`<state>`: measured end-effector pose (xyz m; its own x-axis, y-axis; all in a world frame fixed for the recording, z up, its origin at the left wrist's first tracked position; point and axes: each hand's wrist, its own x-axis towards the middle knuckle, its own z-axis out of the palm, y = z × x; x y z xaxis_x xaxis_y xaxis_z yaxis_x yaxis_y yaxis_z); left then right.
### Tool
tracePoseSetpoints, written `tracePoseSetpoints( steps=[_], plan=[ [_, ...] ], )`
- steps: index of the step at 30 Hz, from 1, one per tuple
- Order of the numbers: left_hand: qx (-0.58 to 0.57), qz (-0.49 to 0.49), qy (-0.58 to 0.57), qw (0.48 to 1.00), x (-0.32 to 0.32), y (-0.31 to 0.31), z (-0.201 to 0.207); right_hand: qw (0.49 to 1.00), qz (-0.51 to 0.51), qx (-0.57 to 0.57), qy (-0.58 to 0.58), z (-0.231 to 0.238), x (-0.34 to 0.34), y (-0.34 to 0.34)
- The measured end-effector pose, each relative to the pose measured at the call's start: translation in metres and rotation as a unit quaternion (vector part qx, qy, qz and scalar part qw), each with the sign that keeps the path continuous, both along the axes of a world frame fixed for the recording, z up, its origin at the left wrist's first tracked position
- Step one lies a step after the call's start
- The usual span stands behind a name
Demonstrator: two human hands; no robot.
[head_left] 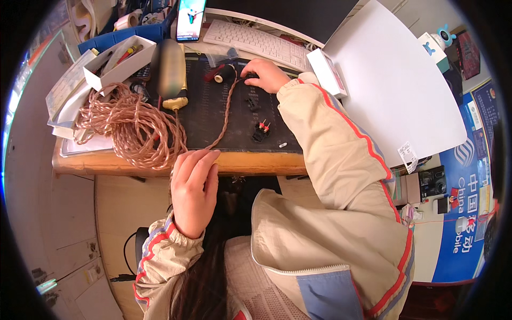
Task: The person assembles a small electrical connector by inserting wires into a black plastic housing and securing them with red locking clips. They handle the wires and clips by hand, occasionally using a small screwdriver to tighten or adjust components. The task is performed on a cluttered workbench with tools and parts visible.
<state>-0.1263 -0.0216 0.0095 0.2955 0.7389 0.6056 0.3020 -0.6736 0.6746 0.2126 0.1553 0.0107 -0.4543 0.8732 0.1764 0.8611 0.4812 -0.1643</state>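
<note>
My left hand [194, 186] rests at the desk's front edge, fingers loosely bent and thumb apart, with nothing visible in it. Just beyond its fingertips a copper-coloured braided cable [226, 116] crosses the edge and runs up the dark mat. It comes from a large coil [133, 125] at the left. Farther back, my right hand [265, 76] has thumb and index finger around a small black part [249, 77], mostly hidden, close to the cable's far end. Nearer me lie another small black piece [251, 104] and a black plug part with red and metal pins [261, 131].
A black-and-cream spool [224, 73] stands by the right hand. Behind are a keyboard [256, 42], a lit phone [191, 20] and a monitor [288, 13]. A yellow tool [176, 101] and a white box of pens [120, 63] are left; a white board [389, 80] stands right.
</note>
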Motion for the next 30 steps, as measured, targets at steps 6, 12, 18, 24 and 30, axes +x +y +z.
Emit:
tracePoseSetpoints(
  steps=[6, 12, 18, 24, 30],
  plan=[
    [-0.06, -0.015, -0.022, 0.998, -0.01, 0.007, 0.002, 0.998, -0.004, 0.048, -0.037, 0.038, -0.021, -0.019],
    [-0.174, -0.094, -0.202, 0.959, 0.015, 0.039, 0.037, 0.961, 0.083, 0.261, 0.026, 0.123, -0.072, -0.115],
    [-0.302, -0.267, -0.296, 0.866, 0.023, 0.004, 0.054, 0.949, 0.097, 0.297, 0.034, 0.136, -0.112, -0.21],
    [-0.183, -0.234, -0.202, 0.933, 0.005, -0.036, 0.056, 0.938, 0.118, 0.296, 0.138, 0.122, -0.131, -0.247],
    [-0.254, -0.28, -0.231, 0.897, -0.015, -0.065, 0.059, 0.93, 0.126, 0.27, 0.214, 0.107, -0.139, -0.267]
  ],
)
